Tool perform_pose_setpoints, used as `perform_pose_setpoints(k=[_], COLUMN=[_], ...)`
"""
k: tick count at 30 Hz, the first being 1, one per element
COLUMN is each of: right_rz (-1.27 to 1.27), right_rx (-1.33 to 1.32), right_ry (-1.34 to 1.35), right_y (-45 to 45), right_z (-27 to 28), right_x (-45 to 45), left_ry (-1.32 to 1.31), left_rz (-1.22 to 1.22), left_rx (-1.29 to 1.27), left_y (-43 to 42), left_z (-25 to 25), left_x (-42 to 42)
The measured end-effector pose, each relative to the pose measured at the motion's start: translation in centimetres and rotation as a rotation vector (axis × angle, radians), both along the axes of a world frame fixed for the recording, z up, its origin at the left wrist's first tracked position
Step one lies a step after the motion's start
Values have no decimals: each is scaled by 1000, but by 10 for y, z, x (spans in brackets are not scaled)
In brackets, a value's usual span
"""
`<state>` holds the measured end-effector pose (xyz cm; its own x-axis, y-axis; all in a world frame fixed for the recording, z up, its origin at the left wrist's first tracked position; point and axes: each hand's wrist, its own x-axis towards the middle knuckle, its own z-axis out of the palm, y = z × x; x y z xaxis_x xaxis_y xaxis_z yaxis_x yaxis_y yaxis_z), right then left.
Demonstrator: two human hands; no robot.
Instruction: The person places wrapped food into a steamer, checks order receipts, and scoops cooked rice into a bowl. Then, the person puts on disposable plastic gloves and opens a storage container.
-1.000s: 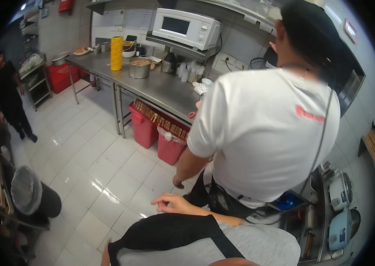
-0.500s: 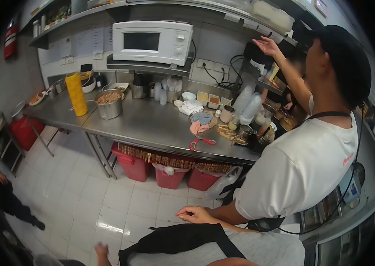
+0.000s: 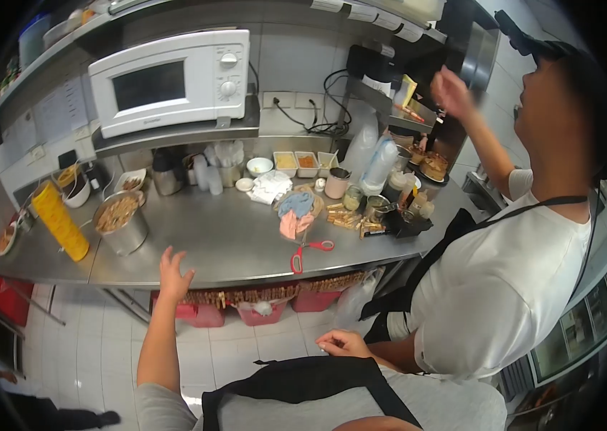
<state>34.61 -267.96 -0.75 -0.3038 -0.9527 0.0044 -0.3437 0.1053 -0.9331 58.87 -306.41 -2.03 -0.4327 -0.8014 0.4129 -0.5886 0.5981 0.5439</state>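
Left hand (image 3: 173,276): held out at the front edge of the bench (image 3: 203,248), fingers spread, nothing in its grasp, no contact discernible. Right hand (image 3: 346,343): low before the apron (image 3: 303,381), short of the bench, fingers curled in; whether it grips anything cannot be told.

Metal pot (image 3: 125,234): upright on the bench's left part, back from the front edge, beyond the left hand; filled near the rim with brown pieces (image 3: 121,213). Judged heavy, rigid, smooth-walled — slippery if greasy; best taken at opposite sides, both hands, level.

Yellow cylinder (image 3: 61,219): beside the pot, towards the bench's left end. Red-handled scissors (image 3: 303,249): by the front edge.
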Motion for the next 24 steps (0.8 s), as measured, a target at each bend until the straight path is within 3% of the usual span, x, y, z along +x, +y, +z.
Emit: perform_pose_setpoints(k=[7,9,13,17,20,24], right_rz=[-154,-200,-309,-313,-292,-306], right_rx=[-39,-24,-97,-265,-398,-522], right_ry=[-232,-384,-75,21,450,678], right_y=[-64,-86,-146,-202,-230,-249], right_z=[-9,-16,-4,40,88,135], right_x=[-8,-18,-32,-56,-80,-124], left_ry=[-162,-166,-148,-167,-102,8], left_rz=[69,89,186,167,154,151], left_rx=[130,53,-80,-41,-71,-78], left_y=[-84,-90,-84,-86,-85,-87], left_z=[-75,-68,-64,-58,-53,-58], left_x=[-5,-15,-35,-34,-36,-33])
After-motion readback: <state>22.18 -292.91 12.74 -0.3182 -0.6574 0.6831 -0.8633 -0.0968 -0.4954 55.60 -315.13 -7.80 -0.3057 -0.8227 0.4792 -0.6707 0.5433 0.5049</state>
